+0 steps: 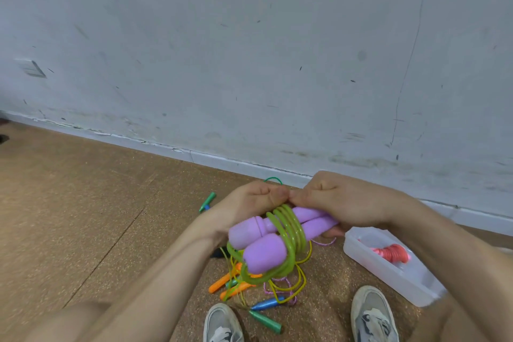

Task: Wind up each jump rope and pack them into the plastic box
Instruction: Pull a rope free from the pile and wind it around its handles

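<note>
A jump rope with two purple handles [263, 241] and a green cord [290, 228] wound round them is held in front of me above the floor. My left hand [249, 203] pinches the cord at the top of the winding. My right hand [341, 203] grips the far ends of the purple handles, its fingers meeting the left hand's. A loop of green cord hangs below the handles. The clear plastic box [369, 259] lies on the floor at the right, with a wound red jump rope [392, 253] inside.
A tangle of loose ropes lies on the brown floor under my hands: orange handles [222, 282], a blue handle [266, 303], a green handle [265, 321], yellow cord. Another green handle [207, 202] lies farther left. My two shoes [372, 314] are at the bottom. A scuffed white wall stands behind.
</note>
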Tool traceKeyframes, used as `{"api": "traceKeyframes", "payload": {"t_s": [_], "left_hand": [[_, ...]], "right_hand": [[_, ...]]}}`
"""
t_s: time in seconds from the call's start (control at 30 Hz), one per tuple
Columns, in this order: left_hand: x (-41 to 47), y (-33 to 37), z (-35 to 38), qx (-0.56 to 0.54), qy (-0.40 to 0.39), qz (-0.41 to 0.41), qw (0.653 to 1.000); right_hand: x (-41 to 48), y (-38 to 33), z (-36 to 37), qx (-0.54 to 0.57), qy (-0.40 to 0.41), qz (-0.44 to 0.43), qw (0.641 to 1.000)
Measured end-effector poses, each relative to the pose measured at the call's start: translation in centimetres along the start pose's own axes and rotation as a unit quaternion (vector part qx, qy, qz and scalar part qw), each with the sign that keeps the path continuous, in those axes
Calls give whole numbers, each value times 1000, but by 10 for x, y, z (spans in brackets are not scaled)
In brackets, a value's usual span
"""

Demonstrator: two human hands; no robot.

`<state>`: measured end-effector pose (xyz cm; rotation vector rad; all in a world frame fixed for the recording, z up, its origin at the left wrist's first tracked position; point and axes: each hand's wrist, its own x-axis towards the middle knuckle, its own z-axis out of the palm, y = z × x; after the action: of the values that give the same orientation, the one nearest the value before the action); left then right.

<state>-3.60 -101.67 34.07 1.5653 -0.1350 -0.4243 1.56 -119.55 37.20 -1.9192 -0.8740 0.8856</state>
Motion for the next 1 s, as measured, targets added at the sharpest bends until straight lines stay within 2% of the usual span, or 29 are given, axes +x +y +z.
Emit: {"api": "traceKeyframes", "payload": {"t_s": [0.07,0.13,0.2,0.27,0.33,0.47,0.53,0.6,0.63,0.67,0.73,0.77,0.8,0.83,0.87,1.0], "left_hand": [[5,-22,-6,-111,51,-6,993],[3,-42,-9,-174,116,-17,978],[5,-47,-6,-219,127,7,967],[6,-37,7,-207,145,55,966],[15,-32,16,-242,161,65,954],[22,-39,19,-212,253,59,942],[22,-34,26,-191,276,58,940],[23,-38,26,-59,306,60,948],[21,-39,25,72,324,80,940],[19,-39,24,234,332,104,908],[12,-37,21,535,326,129,769],[10,-35,19,616,318,134,708],[8,-31,16,668,309,140,662],[6,-27,13,697,293,153,636],[4,-25,8,707,278,176,626],[-8,-13,-4,688,200,243,654]], "right_hand": [[2,-1,1,16,35,-8,999],[5,-1,5,17,78,-10,997],[11,0,7,20,135,-10,991],[18,5,4,45,211,-4,977],[25,10,-1,87,285,1,955],[40,21,2,139,364,4,921],[47,24,3,130,409,9,903],[51,27,-2,97,451,6,887],[50,25,-6,78,465,6,882],[47,24,-9,50,475,7,879],[44,27,-12,-69,474,21,877],[43,28,-12,-138,462,36,876],[43,30,-10,-197,449,48,870],[43,31,-9,-230,435,58,869],[43,31,-9,-248,414,71,873],[41,30,-8,-314,302,98,895]]}}
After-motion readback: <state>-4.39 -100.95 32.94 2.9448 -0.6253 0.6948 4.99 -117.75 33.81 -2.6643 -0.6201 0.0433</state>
